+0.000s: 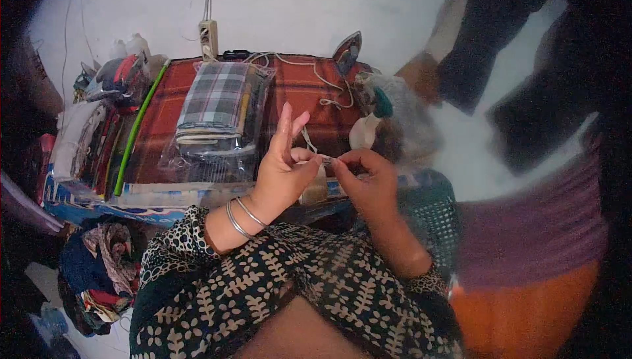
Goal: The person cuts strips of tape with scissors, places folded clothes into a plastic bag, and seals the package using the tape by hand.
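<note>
In front of my body, both hands meet at a thin white strip (326, 160), too small to name exactly. My left hand (284, 168) pinches one end of it between thumb and index finger, with its other fingers raised and stretched. The right hand (370, 178) pinches the other side, its fingers curled. A stack of folded checked cloths (214, 99) in a clear plastic bag lies just beyond my left hand. Close past the right hand is a spray bottle (364, 132) with a green head.
Red plaid cloth (155, 122) covers the low table. An iron (347, 51) stands at its back right, a power strip (209, 40) at the back wall. A green stick (139, 125) lies left. Clothes (99, 267) are heaped on the floor; a green basket (434, 207) is at right.
</note>
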